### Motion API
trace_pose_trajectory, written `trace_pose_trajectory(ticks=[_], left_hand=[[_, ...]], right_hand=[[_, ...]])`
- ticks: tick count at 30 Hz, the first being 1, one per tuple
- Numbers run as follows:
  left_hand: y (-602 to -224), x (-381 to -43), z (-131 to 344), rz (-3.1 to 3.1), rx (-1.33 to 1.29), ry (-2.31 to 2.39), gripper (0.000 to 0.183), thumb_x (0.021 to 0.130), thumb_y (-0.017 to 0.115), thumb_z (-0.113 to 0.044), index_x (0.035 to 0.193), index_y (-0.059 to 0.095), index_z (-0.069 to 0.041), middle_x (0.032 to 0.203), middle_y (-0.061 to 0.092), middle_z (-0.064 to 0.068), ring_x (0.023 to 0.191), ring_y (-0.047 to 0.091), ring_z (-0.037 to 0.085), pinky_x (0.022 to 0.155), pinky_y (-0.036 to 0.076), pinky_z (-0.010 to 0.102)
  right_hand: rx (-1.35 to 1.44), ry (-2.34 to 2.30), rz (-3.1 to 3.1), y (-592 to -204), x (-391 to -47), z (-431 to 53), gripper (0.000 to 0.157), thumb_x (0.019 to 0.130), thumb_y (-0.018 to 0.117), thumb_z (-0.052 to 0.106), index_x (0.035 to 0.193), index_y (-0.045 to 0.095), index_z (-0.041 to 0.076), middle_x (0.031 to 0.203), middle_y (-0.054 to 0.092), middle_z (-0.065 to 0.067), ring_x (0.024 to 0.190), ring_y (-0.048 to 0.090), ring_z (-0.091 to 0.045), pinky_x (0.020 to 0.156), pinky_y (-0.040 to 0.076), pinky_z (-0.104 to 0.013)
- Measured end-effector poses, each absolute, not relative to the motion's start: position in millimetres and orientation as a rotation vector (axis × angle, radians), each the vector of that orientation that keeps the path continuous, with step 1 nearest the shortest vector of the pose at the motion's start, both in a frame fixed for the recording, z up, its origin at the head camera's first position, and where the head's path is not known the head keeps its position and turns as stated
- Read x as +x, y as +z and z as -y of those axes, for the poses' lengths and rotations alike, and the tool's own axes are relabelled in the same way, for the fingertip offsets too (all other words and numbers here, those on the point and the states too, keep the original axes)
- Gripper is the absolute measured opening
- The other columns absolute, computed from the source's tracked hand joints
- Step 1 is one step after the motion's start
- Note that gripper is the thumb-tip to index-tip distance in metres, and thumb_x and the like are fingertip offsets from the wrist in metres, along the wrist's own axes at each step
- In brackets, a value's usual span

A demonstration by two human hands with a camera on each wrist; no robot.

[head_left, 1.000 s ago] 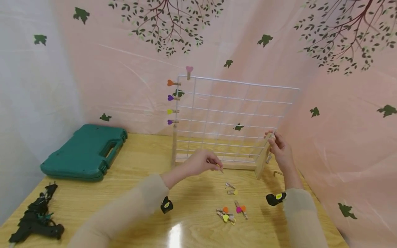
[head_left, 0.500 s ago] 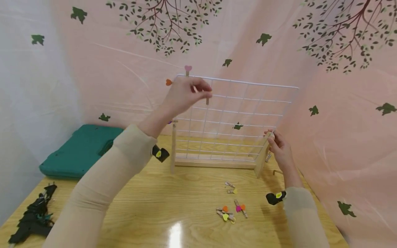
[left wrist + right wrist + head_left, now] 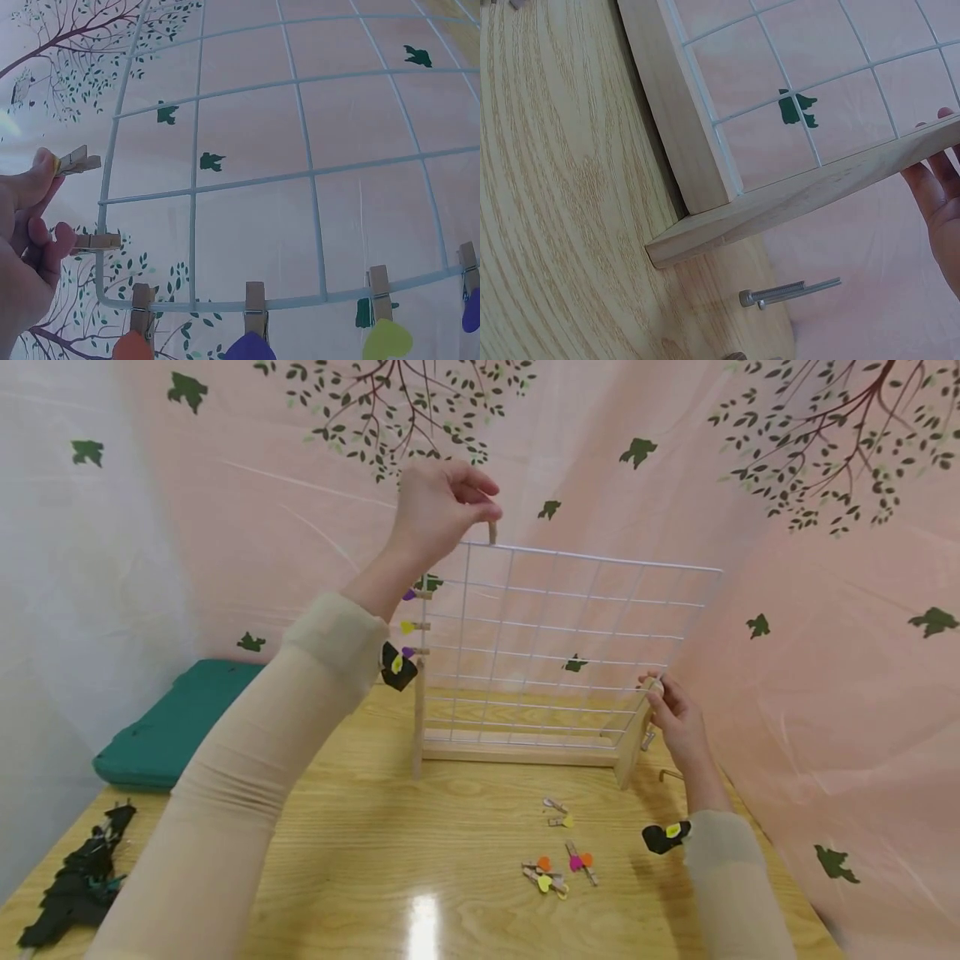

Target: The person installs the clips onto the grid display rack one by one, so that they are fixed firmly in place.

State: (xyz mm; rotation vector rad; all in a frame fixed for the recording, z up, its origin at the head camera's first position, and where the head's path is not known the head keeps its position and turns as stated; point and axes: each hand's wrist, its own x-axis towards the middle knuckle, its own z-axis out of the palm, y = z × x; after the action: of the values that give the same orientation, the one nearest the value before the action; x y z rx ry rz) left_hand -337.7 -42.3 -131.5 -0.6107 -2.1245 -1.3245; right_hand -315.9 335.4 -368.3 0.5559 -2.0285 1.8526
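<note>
My left hand (image 3: 442, 510) pinches a small wooden clothespin (image 3: 79, 161), with a bit of yellow showing between thumb and finger. Its free end is right by the top wire of the white wire grid (image 3: 555, 602); whether they touch I cannot tell. Beneath the fingers in the left wrist view, another clothespin (image 3: 97, 241) sits clipped on that wire. Down the grid's left side are clothespins with hearts: orange (image 3: 133, 346), purple (image 3: 251, 346), yellow (image 3: 388, 339) and purple (image 3: 471, 311). My right hand (image 3: 678, 727) grips the top of the right wooden upright (image 3: 633, 747).
Several loose heart clothespins (image 3: 544, 883) lie on the wooden table (image 3: 420, 843) before the stand. Two metal bolts (image 3: 776, 292) and a bent metal rod (image 3: 670, 774) are right of it. A green case (image 3: 172, 727) and a black glue gun (image 3: 75, 885) occupy the left.
My left hand has risen from low in front of the grid up to its top wire, carrying the clothespin. My right hand keeps its grip on the upright.
</note>
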Motion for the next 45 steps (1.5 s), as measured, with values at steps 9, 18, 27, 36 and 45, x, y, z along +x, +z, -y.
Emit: trace_pose_trajectory(ticks=[9,18,27,36,45], left_hand=[[-135.4,-337.4,40.7,2.318,-0.664,-0.999,0.022,0.076,0.068,-0.024,0.094,0.067,-0.011,0.09,0.068,-0.001,0.083,0.057,0.005,0.077,0.044,0.016],[-137.9,-327.3,62.5,2.328,-0.541,-0.898,0.052,0.072,0.065,-0.048,0.116,0.057,-0.023,0.121,0.051,-0.01,0.116,0.035,0.005,0.098,0.028,0.016],[-184.9,-303.7,116.0,2.302,-0.419,-1.083,0.076,0.069,0.069,-0.047,0.134,0.037,-0.023,0.138,0.035,-0.01,0.128,0.026,0.007,0.106,0.022,0.025],[-284.6,-299.7,132.8,2.312,-0.419,-1.249,0.081,0.07,0.073,-0.036,0.137,0.032,-0.016,0.139,0.035,0.002,0.124,0.033,0.022,0.1,0.033,0.042],[-371.2,-309.4,126.7,2.441,-0.421,-1.327,0.084,0.07,0.074,-0.035,0.137,0.031,-0.008,0.138,0.037,0.009,0.126,0.033,0.028,0.101,0.032,0.045]], right_hand=[[0.555,1.874,2.027,-367.5,-318.0,-333.4,0.035,0.091,0.045,0.003,0.126,0.046,0.003,0.119,0.052,-0.012,0.093,0.055,-0.003,0.067,0.052,-0.019],[0.554,1.853,2.031,-367.5,-319.3,-332.9,0.034,0.091,0.046,0.004,0.125,0.047,0.004,0.12,0.051,-0.016,0.093,0.055,-0.003,0.069,0.052,-0.019],[0.532,1.835,2.052,-374.3,-328.2,-338.2,0.035,0.091,0.047,0.006,0.126,0.046,0.005,0.121,0.053,-0.009,0.101,0.054,-0.011,0.073,0.052,-0.02],[0.535,1.851,2.056,-371.7,-322.2,-337.7,0.035,0.091,0.046,0.007,0.127,0.045,0.005,0.122,0.052,-0.011,0.101,0.053,-0.01,0.071,0.052,-0.018],[0.529,1.869,2.039,-367.6,-314.9,-332.7,0.036,0.092,0.045,0.004,0.127,0.044,0.003,0.122,0.049,-0.015,0.097,0.054,-0.005,0.067,0.052,-0.018]])
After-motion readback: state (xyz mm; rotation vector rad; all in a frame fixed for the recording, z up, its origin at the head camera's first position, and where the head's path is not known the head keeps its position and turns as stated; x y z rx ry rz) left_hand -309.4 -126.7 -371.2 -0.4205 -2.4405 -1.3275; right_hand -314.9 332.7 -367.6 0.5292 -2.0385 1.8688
